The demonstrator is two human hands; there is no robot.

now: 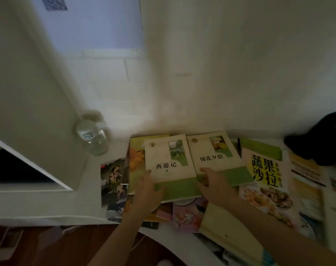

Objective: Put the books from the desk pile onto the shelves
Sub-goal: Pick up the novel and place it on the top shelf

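Your 2 forearms reach up from the bottom edge toward the spread of books on the white desk. Your left hand grips the lower left corner of the cream-and-green book titled 西游记, thumb on the cover and fingers curled under its edge. Your right hand grips the lower left corner of its twin, 朝花夕拾, which lies just beside it and overlaps a yellow cookbook on the right. Both books lie on the pile, not yet lifted, with more covers fanned out beneath them. No shelf shows clearly from this angle.

Lifting 2 books at once by 1 corner each is where trouble could start: each is a soft paperback, so it will likely sag and may slip out of a thumb pinch. Dragging either one sideways could pull the loose covers under it toward the desk's front edge, where a few already overhang. Watch also the clear glass jar standing near the pile's left side, beside the white door; a swinging book or elbow could knock it.
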